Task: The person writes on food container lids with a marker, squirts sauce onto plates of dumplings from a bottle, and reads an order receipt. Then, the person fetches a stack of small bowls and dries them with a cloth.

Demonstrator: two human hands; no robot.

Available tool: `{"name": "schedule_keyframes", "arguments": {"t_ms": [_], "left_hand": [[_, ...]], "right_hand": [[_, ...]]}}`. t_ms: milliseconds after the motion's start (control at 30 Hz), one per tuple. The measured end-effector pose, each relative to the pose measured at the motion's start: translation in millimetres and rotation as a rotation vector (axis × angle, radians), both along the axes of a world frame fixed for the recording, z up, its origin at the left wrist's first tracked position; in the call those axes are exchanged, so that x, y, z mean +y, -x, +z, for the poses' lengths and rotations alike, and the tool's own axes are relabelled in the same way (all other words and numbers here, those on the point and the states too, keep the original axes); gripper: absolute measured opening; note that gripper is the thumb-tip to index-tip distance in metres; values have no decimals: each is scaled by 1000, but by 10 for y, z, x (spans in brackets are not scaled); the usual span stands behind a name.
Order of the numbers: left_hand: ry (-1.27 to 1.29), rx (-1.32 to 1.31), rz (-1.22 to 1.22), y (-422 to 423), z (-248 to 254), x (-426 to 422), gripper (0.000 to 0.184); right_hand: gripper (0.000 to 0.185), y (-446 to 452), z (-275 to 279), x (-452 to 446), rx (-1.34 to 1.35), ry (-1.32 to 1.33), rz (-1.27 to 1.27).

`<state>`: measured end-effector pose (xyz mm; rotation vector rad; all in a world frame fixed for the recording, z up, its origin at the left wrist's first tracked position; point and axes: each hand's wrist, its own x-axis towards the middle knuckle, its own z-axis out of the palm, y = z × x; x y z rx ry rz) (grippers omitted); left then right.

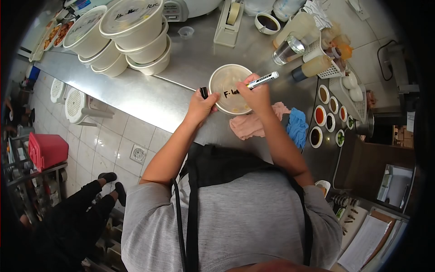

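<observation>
On the steel counter, a round lidded tub (226, 78) bears black handwriting that begins with "F". My right hand (254, 96) grips a white marker (263, 80) over the lid, fingers closed round its barrel; its tip is hidden by the hand. At the tub's left edge, my left hand (202, 105) is closed on a black marker cap (204, 93), with the thumb against the rim. A pink cloth (247, 127) and a blue cloth (297, 127) lie crumpled beneath and beside my right forearm.
Stacked lidded tubs (147, 54) stand at the back left, near a tape dispenser (229, 25). Bottles (312, 68) and several small sauce bowls (320, 115) are on the right. Behind the counter's left edge are a stool (77, 106), a red bin (47, 149) and another person (86, 213).
</observation>
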<state>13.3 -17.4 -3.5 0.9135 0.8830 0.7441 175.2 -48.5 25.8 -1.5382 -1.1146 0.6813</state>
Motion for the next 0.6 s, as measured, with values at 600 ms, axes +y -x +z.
{"name": "schedule_keyframes", "arguments": {"t_ms": [600], "left_hand": [[12,-2,17,-6,20,-3,19]], "right_hand": [[17,-69,9,31,24,-21,-2]]}}
